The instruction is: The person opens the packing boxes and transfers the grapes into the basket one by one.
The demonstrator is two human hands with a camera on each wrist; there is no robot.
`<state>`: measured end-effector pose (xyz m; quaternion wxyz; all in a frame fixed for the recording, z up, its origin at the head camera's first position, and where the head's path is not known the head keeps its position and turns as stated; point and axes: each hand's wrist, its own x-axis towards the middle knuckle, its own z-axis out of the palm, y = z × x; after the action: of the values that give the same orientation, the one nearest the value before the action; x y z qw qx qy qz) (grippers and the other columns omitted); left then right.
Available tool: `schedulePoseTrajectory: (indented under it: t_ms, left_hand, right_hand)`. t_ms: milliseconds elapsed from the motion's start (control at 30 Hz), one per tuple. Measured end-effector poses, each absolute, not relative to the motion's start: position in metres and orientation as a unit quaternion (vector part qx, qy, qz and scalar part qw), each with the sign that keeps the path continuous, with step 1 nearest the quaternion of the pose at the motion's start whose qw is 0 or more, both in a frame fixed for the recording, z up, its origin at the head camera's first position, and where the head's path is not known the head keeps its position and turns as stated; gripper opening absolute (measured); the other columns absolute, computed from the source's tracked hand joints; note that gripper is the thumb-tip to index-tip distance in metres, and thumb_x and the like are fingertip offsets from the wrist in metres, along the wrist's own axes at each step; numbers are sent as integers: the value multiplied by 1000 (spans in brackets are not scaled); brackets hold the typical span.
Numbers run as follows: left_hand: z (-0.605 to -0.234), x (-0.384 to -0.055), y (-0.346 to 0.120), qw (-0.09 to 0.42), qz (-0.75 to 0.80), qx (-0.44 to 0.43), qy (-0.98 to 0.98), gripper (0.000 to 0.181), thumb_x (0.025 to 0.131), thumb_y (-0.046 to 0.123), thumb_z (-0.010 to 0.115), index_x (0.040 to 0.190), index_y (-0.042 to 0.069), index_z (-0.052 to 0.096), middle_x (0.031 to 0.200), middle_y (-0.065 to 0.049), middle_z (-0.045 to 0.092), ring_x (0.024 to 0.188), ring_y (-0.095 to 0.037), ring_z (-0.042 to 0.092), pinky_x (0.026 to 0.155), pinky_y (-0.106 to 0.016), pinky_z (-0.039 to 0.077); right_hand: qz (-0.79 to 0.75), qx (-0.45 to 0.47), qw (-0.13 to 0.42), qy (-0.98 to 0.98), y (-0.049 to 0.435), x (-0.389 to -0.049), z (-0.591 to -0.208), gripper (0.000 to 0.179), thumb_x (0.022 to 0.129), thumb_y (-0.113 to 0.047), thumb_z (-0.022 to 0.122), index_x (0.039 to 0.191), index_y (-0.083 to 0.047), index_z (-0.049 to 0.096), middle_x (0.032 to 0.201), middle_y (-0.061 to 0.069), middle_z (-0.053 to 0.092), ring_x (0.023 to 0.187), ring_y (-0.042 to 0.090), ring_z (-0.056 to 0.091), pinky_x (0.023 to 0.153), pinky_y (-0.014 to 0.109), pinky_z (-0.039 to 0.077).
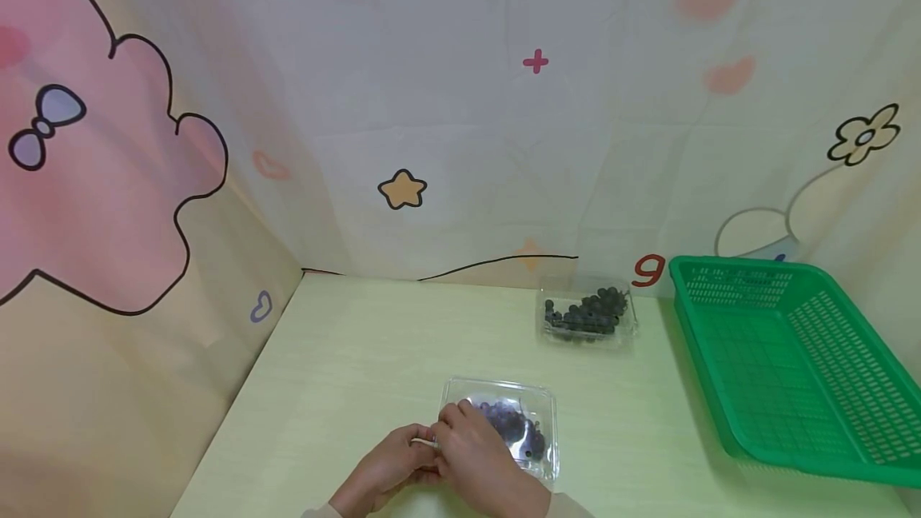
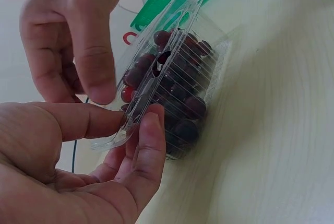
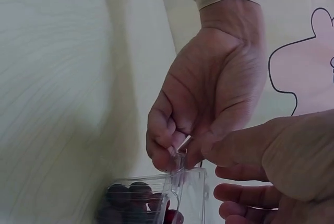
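A clear plastic clamshell box (image 1: 498,384) of dark grapes (image 1: 507,424) stands at the front of the table, its lid down over the fruit. With thumb and fingers my left hand (image 1: 388,466) pinches the rim at the box's left side, as the left wrist view also shows. My right hand (image 1: 478,454) is over that same side, its thumb (image 2: 96,72) close to the lid's edge and its fingers loosely bent. Whether the right thumb touches the plastic is unclear. A thin pale strip (image 1: 424,443) shows between the hands; its kind is unclear.
Farther back stands a second clear box (image 1: 550,334) with dark grapes (image 1: 590,314). A large green plastic basket (image 1: 708,390) with slotted sides is on the right. Printed cloth (image 1: 460,102) hangs behind the table (image 1: 345,342) and along its left side.
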<state>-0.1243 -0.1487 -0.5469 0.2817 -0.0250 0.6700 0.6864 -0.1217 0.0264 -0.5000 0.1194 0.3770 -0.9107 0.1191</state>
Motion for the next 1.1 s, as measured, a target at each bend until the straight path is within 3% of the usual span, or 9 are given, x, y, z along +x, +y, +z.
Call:
schedulePoseTrajectory:
  t_ms: [233,733,1100]
  left_hand:
    - [-547,-124,-151,283,694,-18,661,30,89,-1,58,118,-9,56,91,-10,71,81,-17,67,77,-31,60]
    - [-547,-125,-156,305,713,-3,631,33,96,2,61,125,-11,50,99,-11,72,88,-18,68,83,-33,59]
    - [-546,-124,-158,315,708,-9,632,36,93,-5,58,128,-12,51,99,-11,71,88,-18,68,84,-32,59]
  right_hand:
    - [63,366,123,-920,20,-121,-505,17,81,-22,83,96,-18,77,92,-2,58,82,14,47,71,21,41]
    - [76,363,117,-921,19,-122,-511,24,76,-22,88,97,-17,79,101,0,58,88,16,51,76,24,48]
    - [97,348,120,-925,19,-120,-512,23,75,-17,88,95,-16,78,102,-1,59,89,16,52,72,26,46]
